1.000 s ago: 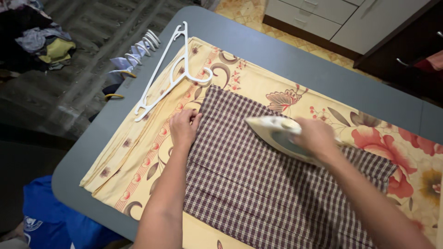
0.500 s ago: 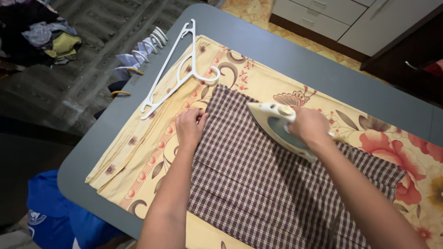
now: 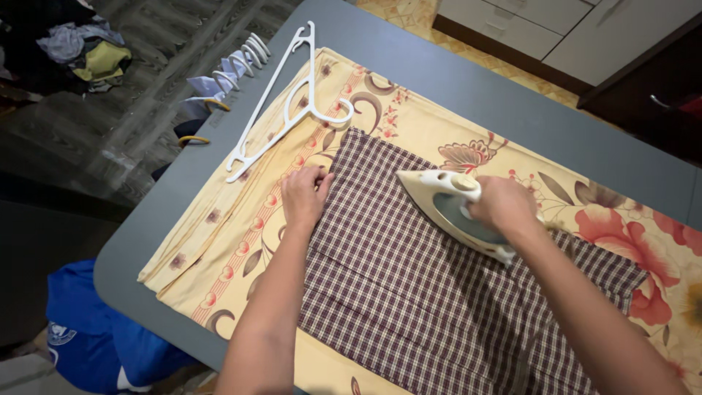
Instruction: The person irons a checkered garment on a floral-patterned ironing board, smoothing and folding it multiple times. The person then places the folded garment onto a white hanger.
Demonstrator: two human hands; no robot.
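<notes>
Checked maroon cloth [image 3: 409, 292], spread on the floral sheet [image 3: 241, 227], is pinned at its edge by the left hand [image 3: 303, 196], fingers curled together, and could be scorched if the iron [image 3: 446, 208], gripped by the right hand [image 3: 501, 205], were held in place.

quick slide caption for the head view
Right hand runs a white iron over a checked cloth on a floral sheet; left hand pins its edge.

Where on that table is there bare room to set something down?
Bare grey table runs along the far edge beyond the floral sheet, and in a narrow strip at the left end. The middle is crowded: checked cloth, iron, both hands, and the hanger.
</notes>
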